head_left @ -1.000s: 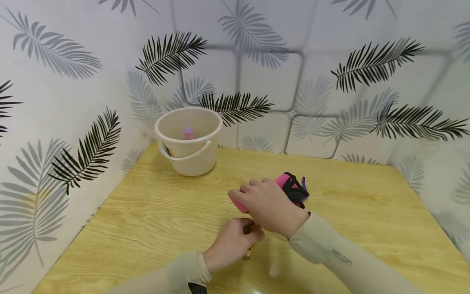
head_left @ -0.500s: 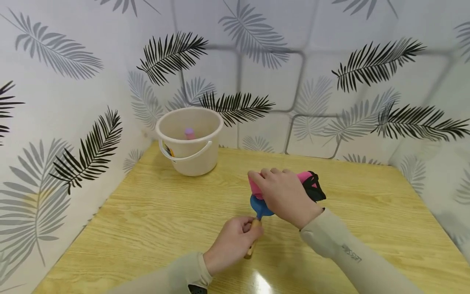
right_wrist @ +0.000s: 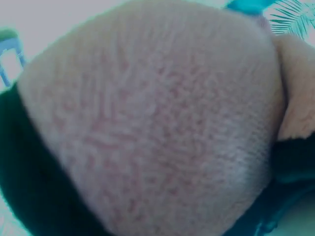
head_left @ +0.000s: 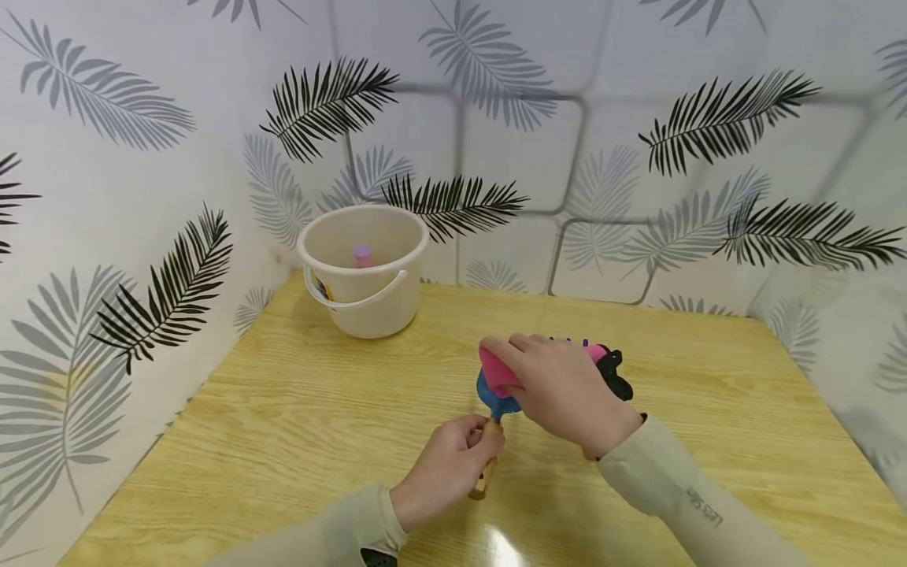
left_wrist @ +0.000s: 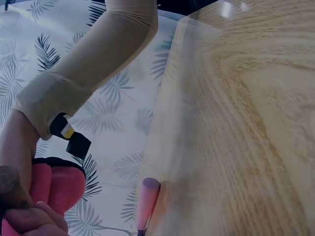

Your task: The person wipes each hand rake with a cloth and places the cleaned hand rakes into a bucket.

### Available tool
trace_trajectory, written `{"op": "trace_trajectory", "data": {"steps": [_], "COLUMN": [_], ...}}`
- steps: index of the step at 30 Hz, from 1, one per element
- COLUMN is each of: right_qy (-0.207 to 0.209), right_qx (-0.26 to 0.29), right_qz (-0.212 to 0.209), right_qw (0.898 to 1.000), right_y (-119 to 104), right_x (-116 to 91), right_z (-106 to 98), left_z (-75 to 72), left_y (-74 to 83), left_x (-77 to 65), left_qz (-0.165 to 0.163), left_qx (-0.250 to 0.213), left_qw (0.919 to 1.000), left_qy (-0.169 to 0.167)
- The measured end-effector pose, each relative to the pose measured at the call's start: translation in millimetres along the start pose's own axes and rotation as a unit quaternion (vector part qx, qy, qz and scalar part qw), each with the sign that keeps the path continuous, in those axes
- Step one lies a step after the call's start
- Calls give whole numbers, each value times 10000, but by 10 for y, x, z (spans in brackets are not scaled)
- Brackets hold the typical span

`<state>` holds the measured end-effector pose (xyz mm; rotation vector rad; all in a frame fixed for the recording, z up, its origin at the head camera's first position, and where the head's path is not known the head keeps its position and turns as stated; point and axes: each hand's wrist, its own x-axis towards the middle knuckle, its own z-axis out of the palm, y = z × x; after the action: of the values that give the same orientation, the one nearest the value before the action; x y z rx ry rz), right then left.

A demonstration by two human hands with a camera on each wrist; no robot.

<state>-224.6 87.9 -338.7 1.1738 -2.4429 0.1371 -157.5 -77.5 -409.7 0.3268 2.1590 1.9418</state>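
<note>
My left hand holds the wooden handle of a small trowel whose blue head points away from me. Bunched in my right hand is a pink cloth with black parts, possibly a glove. It lies against the blue head and covers some of it. The left wrist view has the pink cloth close to the left fingers and the handle's end. Skin fills most of the right wrist view, so the grip is hidden there.
A cream bucket stands at the table's back left, with a pink, purple-topped object inside. Purple prongs show behind the right hand. A pink handle with a purple end appears in the left wrist view. Leaf-patterned walls border the wooden table.
My right hand has shifted right with the pink cloth, which earlier hid the blue trowel head that now shows. My left hand keeps hold of the handle in nearly the same place.
</note>
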Motion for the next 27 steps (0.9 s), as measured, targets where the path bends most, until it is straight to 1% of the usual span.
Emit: {"op": "trace_trajectory", "data": {"steps": [1,3,6,8,10,13,15,18,20,24,25,27], "right_qy": [50,71,25,84,188,409,522,609,580,401,391,434], "right_qx": [-37,-79,63,132,182,69,-15,-11,76,264,287,282], "right_qz": [99,258,396,411,470,666,873,1029,977,676,646,714], "right_qw": [9999,9996,9992,9990,9985,9969,9948,9928,9935,9966,9967,9961], "right_y": [16,14,-63,-114,-121,-58,0,43,27,-64,-72,-58], "right_x": [-14,-49,-113,-142,-157,-155,-156,-166,-180,-195,-193,-184], "right_z": [5,8,-12,-23,-23,2,25,50,58,63,68,75], "left_z": [5,8,5,-6,-11,-14,-12,-7,-8,-28,-33,-39], "left_y": [35,32,14,-21,-9,19,29,30,25,24,28,46], "left_x": [-11,0,24,52,60,62,56,50,50,65,70,75], "left_qz": [0,1,228,397,516,503,451,409,414,521,532,560], "left_qx": [-1,-133,-291,-346,-342,-322,-479,-762,-737,-344,-242,-211], "left_qw": [10000,9999,9993,9986,9981,9981,9978,9962,9964,9979,9981,9980], "left_qy": [33,40,21,13,54,142,97,-53,-48,146,195,206]}}
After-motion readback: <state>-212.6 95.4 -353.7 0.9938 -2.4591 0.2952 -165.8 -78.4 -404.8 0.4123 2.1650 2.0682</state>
